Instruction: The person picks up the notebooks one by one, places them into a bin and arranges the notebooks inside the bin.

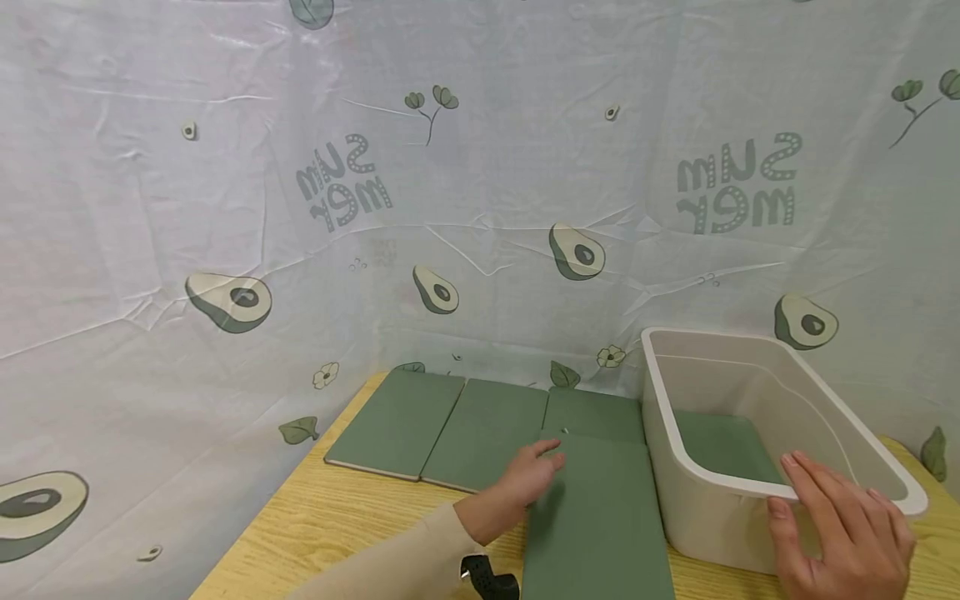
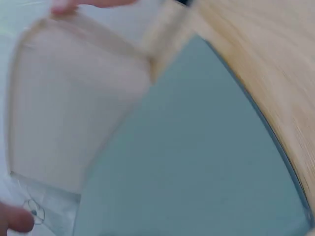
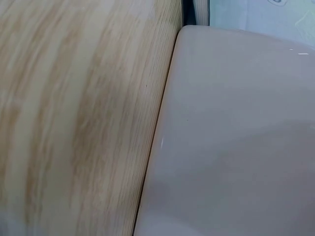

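— As you face the yellow wood-grain table (image 1: 330, 500), a deep beige plastic bin (image 1: 705, 517) stands at your right.
— Flat green rectangular panels (image 1: 600, 500) lie left of it, another inside.
— Your right hand (image 1: 847, 533) rests across the bin's rim, fingers nearly straight.
— Your left hand (image 1: 521, 479) extends thumb and forefinger over the panels, contact unclear.

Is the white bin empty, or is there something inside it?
Not empty: through the open top of the white bin, a flat green panel shows inside.
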`<act>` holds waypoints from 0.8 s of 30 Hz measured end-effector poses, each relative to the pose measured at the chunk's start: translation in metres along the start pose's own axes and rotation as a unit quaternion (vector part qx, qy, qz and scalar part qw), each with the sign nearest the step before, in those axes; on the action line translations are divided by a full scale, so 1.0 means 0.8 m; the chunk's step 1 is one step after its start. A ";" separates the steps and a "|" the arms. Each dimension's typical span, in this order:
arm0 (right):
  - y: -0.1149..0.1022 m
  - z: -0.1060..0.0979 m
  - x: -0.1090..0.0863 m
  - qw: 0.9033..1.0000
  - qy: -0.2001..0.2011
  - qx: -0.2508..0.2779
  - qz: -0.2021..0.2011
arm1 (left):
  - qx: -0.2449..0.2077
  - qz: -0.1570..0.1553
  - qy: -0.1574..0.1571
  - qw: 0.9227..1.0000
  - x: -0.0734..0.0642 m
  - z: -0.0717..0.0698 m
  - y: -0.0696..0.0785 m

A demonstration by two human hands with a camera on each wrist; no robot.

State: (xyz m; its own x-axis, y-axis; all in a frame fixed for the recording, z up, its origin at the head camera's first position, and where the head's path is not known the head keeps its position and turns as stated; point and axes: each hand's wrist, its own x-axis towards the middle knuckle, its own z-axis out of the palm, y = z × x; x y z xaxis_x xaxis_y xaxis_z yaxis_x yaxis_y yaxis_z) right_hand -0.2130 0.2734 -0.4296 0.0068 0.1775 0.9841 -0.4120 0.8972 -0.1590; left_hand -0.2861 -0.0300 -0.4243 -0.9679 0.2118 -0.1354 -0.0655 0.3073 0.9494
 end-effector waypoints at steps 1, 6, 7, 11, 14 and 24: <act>0.000 0.000 0.000 1.000 0.000 0.001 0.000 | -0.040 -0.008 0.009 0.999 0.001 -0.001 0.000; 0.001 0.003 0.002 1.000 0.012 0.007 -0.005 | -0.160 -0.034 0.033 0.986 0.009 -0.009 -0.005; 0.001 0.004 0.002 1.000 0.013 0.008 -0.005 | -0.172 -0.036 0.036 0.984 0.010 -0.010 -0.006; 0.001 0.005 0.003 1.000 0.013 0.010 -0.003 | -0.204 -0.044 0.044 0.977 0.011 -0.012 -0.007; 0.001 0.004 0.003 1.000 0.014 0.010 -0.003 | -0.220 -0.048 0.049 0.973 0.011 -0.012 -0.006; 0.003 0.005 0.003 1.000 0.005 0.005 0.003 | -0.248 -0.070 0.036 0.966 0.009 -0.017 -0.007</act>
State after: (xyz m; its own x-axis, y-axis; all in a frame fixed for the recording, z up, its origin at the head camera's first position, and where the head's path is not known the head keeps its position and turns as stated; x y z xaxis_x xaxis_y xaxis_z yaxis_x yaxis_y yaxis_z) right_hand -0.2175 0.2742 -0.4272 0.0146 0.1865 0.9823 -0.4204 0.8925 -0.1632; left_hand -0.2957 -0.0429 -0.4263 -0.9544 0.1295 -0.2691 -0.2876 -0.1567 0.9448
